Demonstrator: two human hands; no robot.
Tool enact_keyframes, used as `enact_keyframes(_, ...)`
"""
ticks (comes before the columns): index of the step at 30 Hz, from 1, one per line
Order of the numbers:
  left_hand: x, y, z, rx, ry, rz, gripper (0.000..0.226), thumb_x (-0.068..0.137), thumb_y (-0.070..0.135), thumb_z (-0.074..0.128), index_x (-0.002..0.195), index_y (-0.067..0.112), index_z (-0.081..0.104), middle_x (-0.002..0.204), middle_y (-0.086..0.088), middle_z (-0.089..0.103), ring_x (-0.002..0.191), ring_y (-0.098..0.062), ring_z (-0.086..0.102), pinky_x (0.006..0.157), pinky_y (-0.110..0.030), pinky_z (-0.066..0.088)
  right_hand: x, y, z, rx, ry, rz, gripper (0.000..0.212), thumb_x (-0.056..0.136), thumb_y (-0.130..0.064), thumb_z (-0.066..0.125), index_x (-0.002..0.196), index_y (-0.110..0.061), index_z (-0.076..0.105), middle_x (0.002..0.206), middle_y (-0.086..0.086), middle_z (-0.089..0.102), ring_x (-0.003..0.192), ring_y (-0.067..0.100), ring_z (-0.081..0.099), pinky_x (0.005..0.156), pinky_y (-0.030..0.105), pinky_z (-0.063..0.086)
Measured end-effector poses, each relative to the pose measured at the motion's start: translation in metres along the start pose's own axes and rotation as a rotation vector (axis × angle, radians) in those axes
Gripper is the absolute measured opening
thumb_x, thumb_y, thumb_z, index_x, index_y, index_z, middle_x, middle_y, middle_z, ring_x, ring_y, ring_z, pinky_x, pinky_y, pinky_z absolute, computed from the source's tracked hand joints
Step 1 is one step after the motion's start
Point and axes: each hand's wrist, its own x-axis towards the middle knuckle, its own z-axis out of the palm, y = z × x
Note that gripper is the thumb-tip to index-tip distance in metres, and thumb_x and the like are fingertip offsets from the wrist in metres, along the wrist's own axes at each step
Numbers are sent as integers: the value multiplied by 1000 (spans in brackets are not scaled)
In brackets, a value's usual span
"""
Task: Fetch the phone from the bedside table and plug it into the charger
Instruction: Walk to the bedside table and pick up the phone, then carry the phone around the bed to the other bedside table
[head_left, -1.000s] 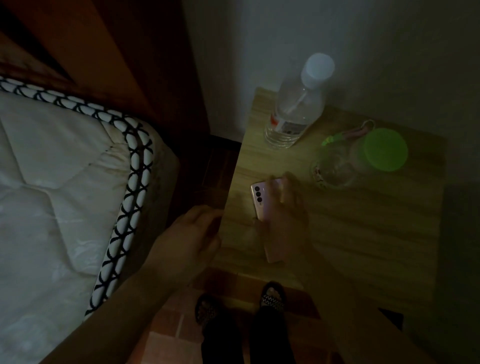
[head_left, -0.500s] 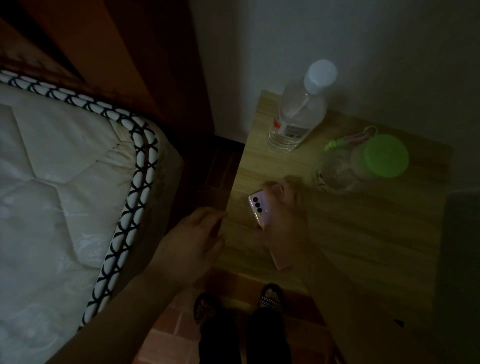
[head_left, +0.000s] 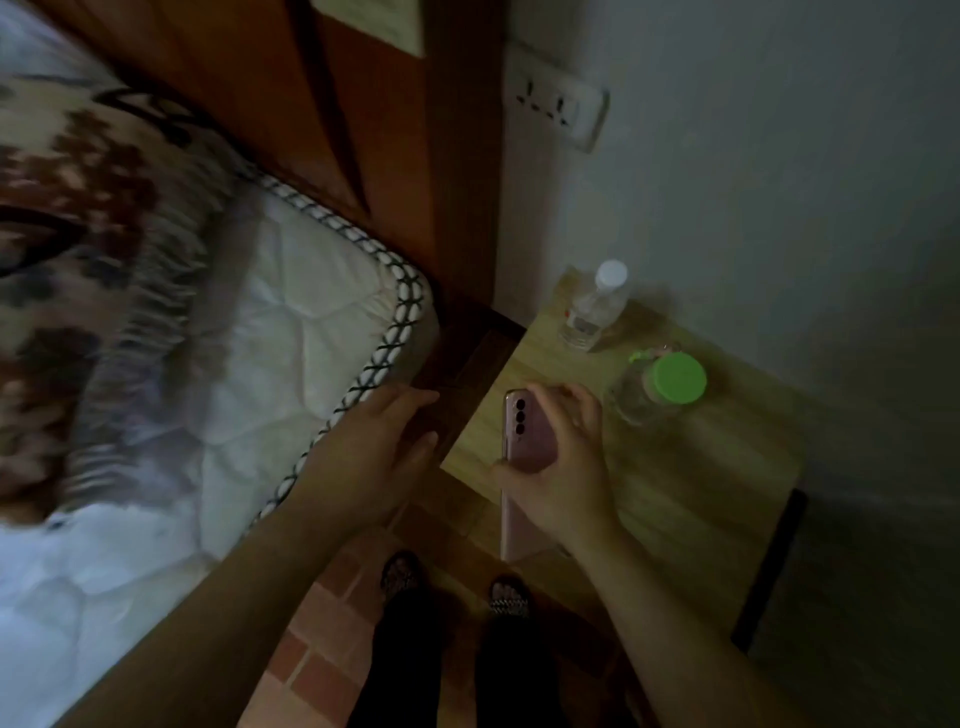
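The right hand (head_left: 563, 467) holds the pink phone (head_left: 524, 441) by its long edges, thumb on the left side and fingers curled over the right, so its grip is closed around the phone's middle. The phone's back faces up, with 3 dark camera lenses in a column at its far end; its near end sticks out past the near left corner of the wooden counter (head_left: 701, 467). Whether the phone touches the counter or is lifted off it cannot be told in the dim light.

The left hand (head_left: 379, 447) hangs in the gap between the mattress (head_left: 311, 332) and the counter, fingers loosely spread in a wide, empty grip, just left of the phone.

On the far part of the counter stands a clear water bottle (head_left: 595, 309) with a white cap, and to its right and nearer, a clear jar with a green lid (head_left: 675, 379). A wall socket (head_left: 558, 106) sits on the wall at the far side, beside the wooden headboard (head_left: 363, 119). A patterned blanket (head_left: 93, 249), blurred, covers the left of the bed. 2 feet in patterned sandals (head_left: 400, 571) stand on the tiled floor.
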Motion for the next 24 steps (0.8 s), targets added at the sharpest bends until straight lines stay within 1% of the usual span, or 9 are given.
enact_keyframes(1,-16,14,-15,-19,36,-26,48,82,35,45,125,13,51,125,-10,54,105,-28,55,84,-43,49,-12,-21,-8,29,-16,-33,76,52,-38,71,121,-51,41,123,-26,18,107,-19,27,70,-6,30)
enact_keyframes(3,-50,40,-46,-39,113,-82,46,83,34,45,124,15,51,123,-9,55,105,-27,56,84,-43,49,-35,-64,-22,63,-50,-101,73,52,-38,70,117,-55,41,122,-25,21,109,-21,26,69,-5,31)
enact_keyframes(6,-110,68,-88,-31,243,-150,41,85,32,48,123,18,51,120,-7,56,104,-24,55,83,-39,48,-69,-122,-33,102,-117,-173,67,55,-39,68,116,-52,43,126,-14,28,109,-11,37,70,5,43)
enact_keyframes(9,-172,83,-123,-4,404,-261,35,88,31,53,123,26,50,125,-2,54,106,-19,53,80,-32,45,-100,-173,-31,147,-224,-250,61,61,-43,65,117,-51,43,128,-14,31,110,-6,40,71,18,50)
enact_keyframes(14,-285,98,-156,29,642,-472,38,87,34,53,125,30,47,130,4,51,105,-15,53,75,-28,45,-160,-249,4,233,-464,-473,57,71,-39,63,124,-39,43,129,-8,38,111,-12,38,75,1,38)
enact_keyframes(17,-353,102,-159,29,765,-610,39,87,35,52,126,32,46,131,6,50,110,-13,51,82,-27,44,-204,-282,33,254,-648,-541,56,75,-32,67,124,-39,42,128,-7,38,109,0,47,72,7,46)
enact_keyframes(19,-398,105,-156,23,833,-695,40,87,36,51,127,33,44,131,7,48,111,-10,50,84,-28,44,-234,-296,53,260,-743,-602,54,75,-24,68,122,-36,45,124,-6,40,105,-3,48,70,8,46)
enact_keyframes(21,-444,108,-149,5,886,-785,41,87,36,51,127,33,43,132,7,48,105,-8,51,81,-25,44,-270,-308,74,248,-840,-652,52,75,-22,68,120,-37,46,123,-6,41,101,-5,50,71,12,48)
enact_keyframes(24,-513,112,-133,-8,963,-900,40,87,36,52,126,34,44,130,10,48,80,-1,51,66,-16,41,-331,-315,103,217,-985,-690,52,72,-34,64,119,-43,45,123,-13,42,100,-4,52,78,23,50)
